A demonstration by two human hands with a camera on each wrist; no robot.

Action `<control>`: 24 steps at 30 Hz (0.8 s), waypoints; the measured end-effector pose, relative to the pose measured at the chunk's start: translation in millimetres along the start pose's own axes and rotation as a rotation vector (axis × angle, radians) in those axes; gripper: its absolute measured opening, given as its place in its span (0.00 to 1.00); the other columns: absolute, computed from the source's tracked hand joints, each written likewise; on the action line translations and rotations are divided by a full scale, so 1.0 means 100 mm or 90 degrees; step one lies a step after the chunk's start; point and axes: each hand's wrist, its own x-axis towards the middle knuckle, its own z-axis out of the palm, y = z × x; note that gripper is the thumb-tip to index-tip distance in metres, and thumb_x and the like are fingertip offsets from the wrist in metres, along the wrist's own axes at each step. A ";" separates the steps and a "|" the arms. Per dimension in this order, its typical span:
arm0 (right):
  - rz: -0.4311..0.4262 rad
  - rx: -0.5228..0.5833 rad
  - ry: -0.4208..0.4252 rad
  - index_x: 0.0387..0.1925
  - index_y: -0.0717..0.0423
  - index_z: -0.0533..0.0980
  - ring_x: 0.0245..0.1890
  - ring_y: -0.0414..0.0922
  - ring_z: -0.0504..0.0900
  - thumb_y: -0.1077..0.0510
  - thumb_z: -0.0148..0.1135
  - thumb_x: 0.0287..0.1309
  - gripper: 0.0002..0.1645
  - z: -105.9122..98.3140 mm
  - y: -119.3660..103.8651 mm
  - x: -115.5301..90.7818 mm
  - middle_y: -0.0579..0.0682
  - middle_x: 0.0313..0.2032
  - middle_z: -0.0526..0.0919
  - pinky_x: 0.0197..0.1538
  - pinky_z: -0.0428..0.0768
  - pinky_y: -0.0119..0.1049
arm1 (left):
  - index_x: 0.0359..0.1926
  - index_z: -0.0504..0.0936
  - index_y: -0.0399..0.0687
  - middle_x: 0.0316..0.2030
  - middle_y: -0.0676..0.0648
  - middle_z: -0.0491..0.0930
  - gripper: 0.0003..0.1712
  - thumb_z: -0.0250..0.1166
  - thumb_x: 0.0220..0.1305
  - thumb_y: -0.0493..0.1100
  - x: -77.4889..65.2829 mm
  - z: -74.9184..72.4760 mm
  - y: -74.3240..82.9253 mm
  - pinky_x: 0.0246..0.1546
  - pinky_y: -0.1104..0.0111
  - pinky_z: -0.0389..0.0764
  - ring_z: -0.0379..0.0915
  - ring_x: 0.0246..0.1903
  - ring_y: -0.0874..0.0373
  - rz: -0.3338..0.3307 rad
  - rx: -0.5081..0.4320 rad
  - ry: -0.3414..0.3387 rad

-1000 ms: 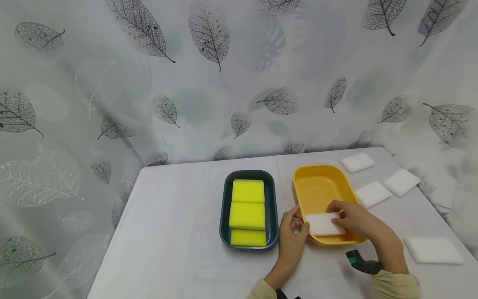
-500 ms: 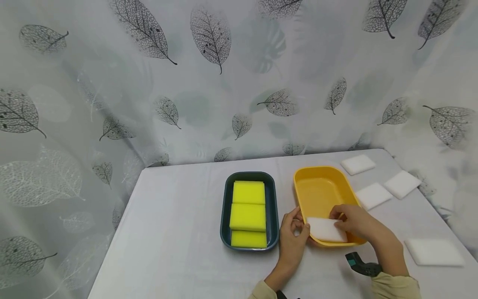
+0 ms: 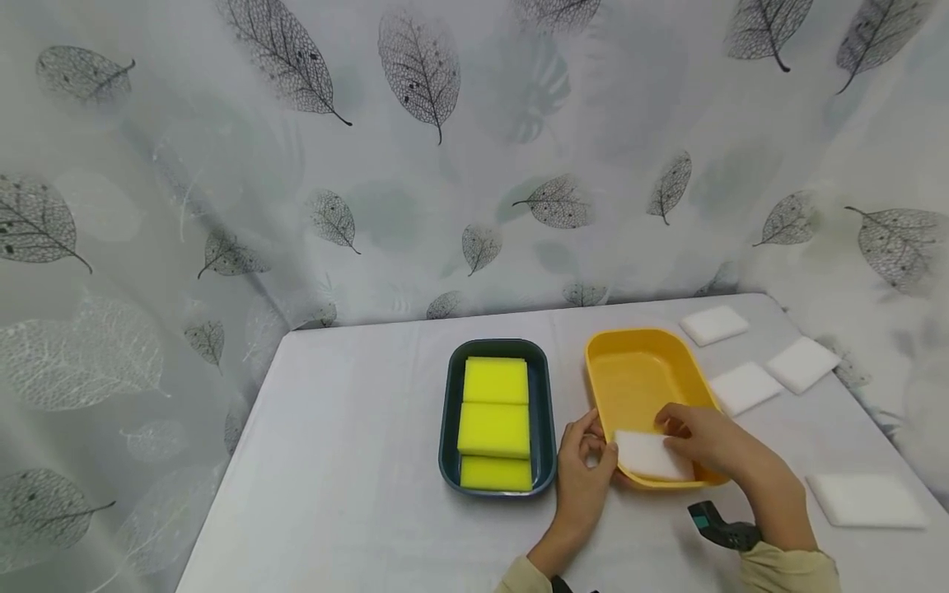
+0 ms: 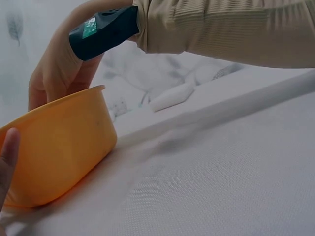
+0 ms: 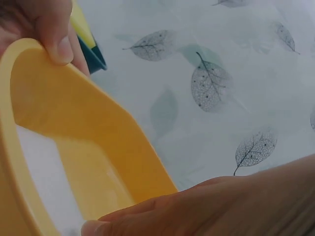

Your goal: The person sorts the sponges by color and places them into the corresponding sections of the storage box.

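Note:
A yellow tray (image 3: pixel 638 371) stands on the right half of the table. A white sponge (image 3: pixel 652 455) lies flat across its near end. My left hand (image 3: pixel 582 469) grips the tray's near left rim, and its thumb shows over that rim in the right wrist view. Reaching into the tray, my right hand (image 3: pixel 704 441) pinches the sponge's right end. Its thumb rests by the sponge's edge in the right wrist view, while its other fingertips are hidden. In the left wrist view the tray's wall (image 4: pixel 69 142) hides the sponge.
Left of the yellow tray stands a dark green tray (image 3: pixel 445 428) holding yellow sponges (image 3: pixel 494 428) in a row. Several loose white sponges (image 3: pixel 745 387) lie to the right, one white sponge (image 3: pixel 866 500) near the right edge. A leaf-patterned curtain (image 3: pixel 415 206) hangs behind the table.
Over the last second the white sponge shifts slightly toward me, against the yellow tray's near end, with my right hand on it. My left hand stays on the rim.

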 end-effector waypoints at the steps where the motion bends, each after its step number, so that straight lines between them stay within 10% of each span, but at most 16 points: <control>1: -0.006 0.001 0.006 0.52 0.66 0.79 0.42 0.53 0.82 0.63 0.68 0.63 0.17 -0.01 0.00 0.00 0.58 0.43 0.86 0.50 0.85 0.56 | 0.69 0.74 0.38 0.48 0.40 0.74 0.29 0.66 0.67 0.32 0.00 0.00 0.00 0.34 0.83 0.80 0.76 0.37 0.71 0.001 -0.001 0.001; 15: -0.018 0.056 0.267 0.63 0.60 0.76 0.57 0.65 0.80 0.54 0.60 0.75 0.22 -0.23 0.33 -0.15 0.67 0.59 0.81 0.56 0.81 0.62 | 0.68 0.74 0.36 0.48 0.35 0.74 0.29 0.65 0.65 0.29 0.01 0.04 -0.01 0.38 0.83 0.80 0.74 0.37 0.73 0.038 -0.003 0.007; 21: 0.057 0.116 0.368 0.70 0.54 0.72 0.62 0.61 0.75 0.46 0.55 0.78 0.28 -0.20 0.63 -0.17 0.66 0.66 0.75 0.48 0.73 0.08 | 0.68 0.74 0.36 0.47 0.38 0.75 0.29 0.65 0.66 0.30 0.00 0.04 -0.02 0.38 0.82 0.80 0.74 0.37 0.72 0.039 0.004 0.008; 24: 0.098 0.164 0.429 0.74 0.48 0.69 0.61 0.38 0.78 0.44 0.54 0.78 0.31 -0.19 0.77 -0.19 0.63 0.70 0.73 0.46 0.67 0.04 | 0.68 0.74 0.37 0.47 0.38 0.75 0.29 0.64 0.66 0.30 0.02 0.03 -0.02 0.39 0.82 0.80 0.74 0.37 0.72 0.043 0.009 0.008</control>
